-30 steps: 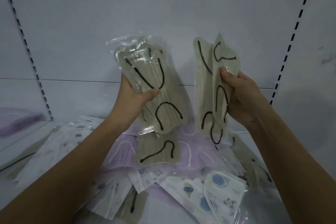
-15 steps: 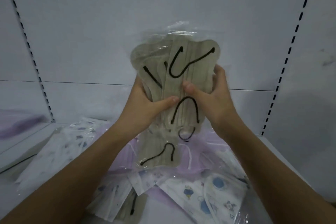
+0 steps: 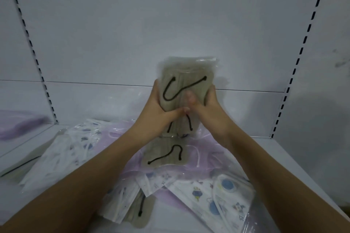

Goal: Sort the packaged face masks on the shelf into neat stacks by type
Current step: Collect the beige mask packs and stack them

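Lying nearest on the shelf (image 3: 295, 159) is a loose heap of wrapped masks: white printed masks (image 3: 214, 196) with blue cartoon figures at the front right, more white packets (image 3: 62, 157) spread to the left, and one beige mask (image 3: 141, 212) with a black ear loop poking out from under the front pile. Pale purple masks (image 3: 200, 157) lie beneath and behind these. Above the heap both forearms reach forward, and the left hand (image 3: 157, 108) and right hand (image 3: 206, 108) together grip a bundle of beige masks (image 3: 185, 89) in clear wrap, fingers curled round its sides and thumbs pressed on its front. The bundle stands upright, its lower end hanging over the purple masks. Behind it rises the white back panel (image 3: 170, 24), flanked by slotted uprights (image 3: 301, 53).
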`<state>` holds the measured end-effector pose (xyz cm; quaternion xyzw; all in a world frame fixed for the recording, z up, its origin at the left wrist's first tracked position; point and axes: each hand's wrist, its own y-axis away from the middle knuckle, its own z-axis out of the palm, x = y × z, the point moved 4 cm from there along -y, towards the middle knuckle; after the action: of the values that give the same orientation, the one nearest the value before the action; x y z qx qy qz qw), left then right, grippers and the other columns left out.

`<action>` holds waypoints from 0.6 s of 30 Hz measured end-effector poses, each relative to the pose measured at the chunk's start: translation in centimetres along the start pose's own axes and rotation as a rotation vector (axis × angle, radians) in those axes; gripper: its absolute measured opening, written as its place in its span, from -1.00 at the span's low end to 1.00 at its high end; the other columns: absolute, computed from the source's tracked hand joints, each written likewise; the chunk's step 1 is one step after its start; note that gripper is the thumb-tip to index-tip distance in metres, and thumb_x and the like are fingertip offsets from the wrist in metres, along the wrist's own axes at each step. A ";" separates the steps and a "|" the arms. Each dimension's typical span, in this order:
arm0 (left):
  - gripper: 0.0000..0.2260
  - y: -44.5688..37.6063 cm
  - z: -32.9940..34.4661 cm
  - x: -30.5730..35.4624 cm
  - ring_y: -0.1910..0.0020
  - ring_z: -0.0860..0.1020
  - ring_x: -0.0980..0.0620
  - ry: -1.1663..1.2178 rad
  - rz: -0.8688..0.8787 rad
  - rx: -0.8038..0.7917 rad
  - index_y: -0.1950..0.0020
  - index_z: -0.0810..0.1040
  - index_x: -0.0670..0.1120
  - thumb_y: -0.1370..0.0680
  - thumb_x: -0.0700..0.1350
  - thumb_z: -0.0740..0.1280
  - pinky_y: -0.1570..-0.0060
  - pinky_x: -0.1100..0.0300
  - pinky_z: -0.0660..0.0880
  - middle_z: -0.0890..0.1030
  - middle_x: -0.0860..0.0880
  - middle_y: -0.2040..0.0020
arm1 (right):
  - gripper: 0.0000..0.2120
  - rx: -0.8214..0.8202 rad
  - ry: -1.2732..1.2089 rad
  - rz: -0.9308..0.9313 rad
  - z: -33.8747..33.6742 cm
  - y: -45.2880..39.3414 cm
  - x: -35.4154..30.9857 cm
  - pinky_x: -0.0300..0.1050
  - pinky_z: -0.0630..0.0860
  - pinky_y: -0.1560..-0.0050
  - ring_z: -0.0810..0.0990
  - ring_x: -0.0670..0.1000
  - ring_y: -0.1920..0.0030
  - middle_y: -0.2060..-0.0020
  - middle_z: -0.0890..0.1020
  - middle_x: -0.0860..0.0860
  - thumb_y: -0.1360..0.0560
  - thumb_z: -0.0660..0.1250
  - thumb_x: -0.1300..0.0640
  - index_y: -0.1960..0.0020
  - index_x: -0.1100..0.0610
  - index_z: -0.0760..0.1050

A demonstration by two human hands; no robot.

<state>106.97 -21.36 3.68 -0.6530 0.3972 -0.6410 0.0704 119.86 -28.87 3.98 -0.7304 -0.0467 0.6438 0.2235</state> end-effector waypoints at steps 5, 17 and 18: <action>-0.35 -0.7 -4.0 1.3 -0.20 0.61 0.13 0.099 0.048 0.398 -0.44 0.33 -0.19 -0.42 -0.29 0.54 -0.18 0.17 0.56 0.60 -0.03 -0.26 | -0.73 0.274 0.153 0.170 -2.4 -0.6 0.2 -0.08 0.57 0.10 0.61 0.01 0.14 0.01 0.62 0.06 -0.64 0.19 -0.10 -0.17 0.09 0.41; -0.29 -1.0 -6.5 1.0 -0.25 0.53 0.25 0.093 0.104 0.565 -0.52 0.21 -0.07 -0.47 -0.24 0.51 -0.22 0.31 0.50 0.48 0.03 -0.36 | -0.41 -0.241 0.791 0.298 3.1 0.5 3.8 -0.17 0.50 0.03 0.54 -0.04 0.05 -0.01 0.52 -0.03 -0.38 0.56 -0.03 -0.30 0.04 0.40; -0.28 -1.0 -6.6 0.9 -0.26 0.53 0.25 0.094 0.103 0.575 -0.52 0.21 -0.07 -0.47 -0.24 0.51 -0.21 0.32 0.49 0.48 0.02 -0.37 | -0.45 -0.217 0.697 0.286 3.0 0.4 3.6 -0.14 0.55 0.04 0.55 -0.04 0.10 0.03 0.53 -0.02 -0.39 0.56 0.08 -0.29 0.03 0.40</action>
<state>101.37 -18.51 6.07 -0.5550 0.2350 -0.7521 0.2666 117.50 -27.11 0.28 -0.9239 0.0663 0.3728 0.0553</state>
